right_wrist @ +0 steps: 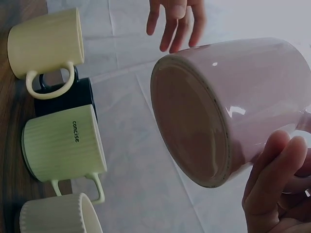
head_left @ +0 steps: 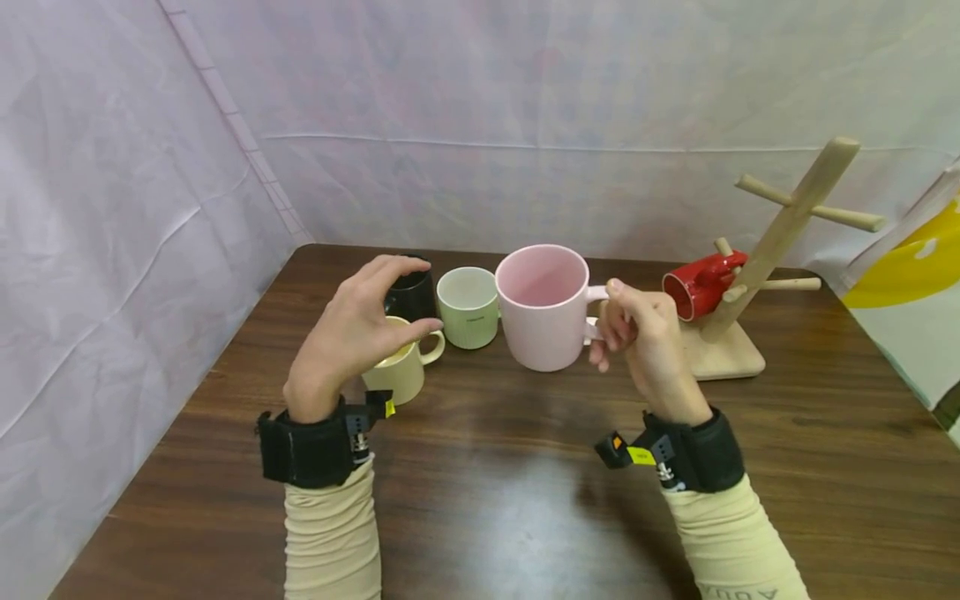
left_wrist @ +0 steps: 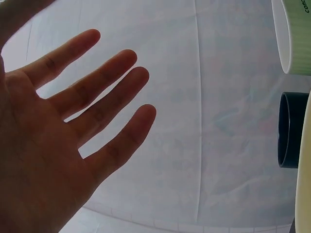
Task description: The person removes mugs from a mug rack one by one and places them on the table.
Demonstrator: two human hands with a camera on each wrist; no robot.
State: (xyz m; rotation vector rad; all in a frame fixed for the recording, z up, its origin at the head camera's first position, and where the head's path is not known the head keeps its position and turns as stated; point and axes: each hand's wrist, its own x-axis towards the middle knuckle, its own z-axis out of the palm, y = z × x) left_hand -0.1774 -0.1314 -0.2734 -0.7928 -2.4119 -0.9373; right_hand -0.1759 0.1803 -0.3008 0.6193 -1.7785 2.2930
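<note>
"Where's your pink mug [head_left: 543, 329]?"

"Just left of your right hand [head_left: 651, 340], whose fingers grip its handle (base in the air); your left hand [head_left: 348, 329], fingers spread, hovers above the yellow mug [head_left: 397, 379]."

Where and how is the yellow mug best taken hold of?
Probably by its handle, coming from the person's right and front. The yellow mug stands upright, its open loop pointing right, while the green mug stands close behind that side, leaving more room in front.
</note>
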